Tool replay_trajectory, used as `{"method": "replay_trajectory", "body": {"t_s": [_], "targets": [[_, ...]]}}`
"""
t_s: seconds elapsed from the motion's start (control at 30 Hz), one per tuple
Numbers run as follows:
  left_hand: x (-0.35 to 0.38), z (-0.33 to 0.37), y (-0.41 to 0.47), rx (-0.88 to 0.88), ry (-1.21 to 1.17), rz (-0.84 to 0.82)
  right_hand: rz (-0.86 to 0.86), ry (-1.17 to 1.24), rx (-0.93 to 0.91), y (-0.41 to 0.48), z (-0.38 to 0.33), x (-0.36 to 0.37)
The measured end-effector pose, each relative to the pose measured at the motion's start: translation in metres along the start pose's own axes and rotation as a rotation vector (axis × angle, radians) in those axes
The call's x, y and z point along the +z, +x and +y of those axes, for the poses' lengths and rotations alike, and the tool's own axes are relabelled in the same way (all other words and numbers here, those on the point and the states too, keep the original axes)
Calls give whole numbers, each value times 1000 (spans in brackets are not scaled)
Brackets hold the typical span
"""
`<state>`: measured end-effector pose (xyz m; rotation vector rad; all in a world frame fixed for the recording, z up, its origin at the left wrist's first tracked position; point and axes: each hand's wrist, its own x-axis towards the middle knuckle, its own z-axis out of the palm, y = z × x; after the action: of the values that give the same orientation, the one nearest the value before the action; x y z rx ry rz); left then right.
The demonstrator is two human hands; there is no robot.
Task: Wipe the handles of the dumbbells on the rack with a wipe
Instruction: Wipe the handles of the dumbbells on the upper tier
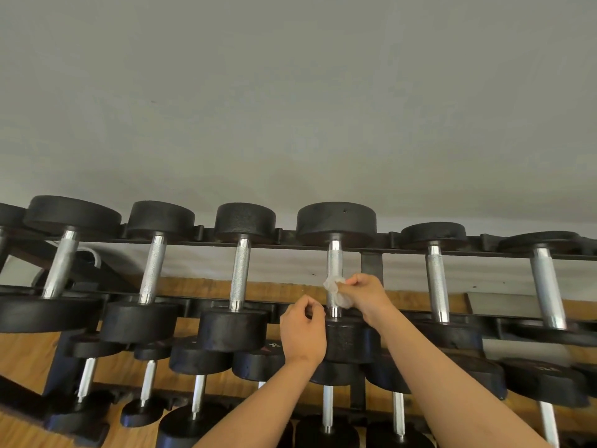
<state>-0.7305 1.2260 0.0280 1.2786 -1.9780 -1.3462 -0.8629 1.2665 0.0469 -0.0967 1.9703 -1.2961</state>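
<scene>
Our left hand (302, 331), loosely curled and empty, hangs just left of the handle (334, 260), where our right hand (366, 295) pinches the wipe (334, 287) against it in wiping; next, we think, comes a rub upward along it.

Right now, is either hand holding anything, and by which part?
The right hand pinches a crumpled white wipe by its right side, against the handle of a top-row dumbbell. The left hand is loosely curled, holding nothing.
</scene>
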Motion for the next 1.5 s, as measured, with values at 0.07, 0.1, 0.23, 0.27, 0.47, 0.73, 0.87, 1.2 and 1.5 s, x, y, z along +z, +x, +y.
{"method": "replay_trajectory", "body": {"t_s": [0.07, 0.1, 0.23, 0.27, 0.47, 0.73, 0.87, 1.2, 1.5], "targets": [[-1, 0, 0, -3, -8, 0, -34, -161, -13, -1, 0, 1], [-1, 3, 0, -2, -14, -6, -53, -244, -17, -2, -2, 2], [-4, 9, -4, 8, -17, -55, -91, -458, -44, -3, -3, 3], [-7, 9, -3, -9, -51, -77, -103, -510, -49, -5, -4, 4], [-30, 10, 4, -105, -133, -172, -166, -740, -39, -11, -8, 5], [-29, 30, 29, 41, 98, -468, -35, -435, -328, -38, 23, -2], [-21, 31, 43, -9, 212, -513, 118, -199, -437, -45, 39, 5], [-22, 22, 60, 119, 392, -517, 464, -205, -448, -48, 45, 18], [-32, 20, 67, 45, 244, -679, 460, -236, -429, -49, 41, 17]]}}
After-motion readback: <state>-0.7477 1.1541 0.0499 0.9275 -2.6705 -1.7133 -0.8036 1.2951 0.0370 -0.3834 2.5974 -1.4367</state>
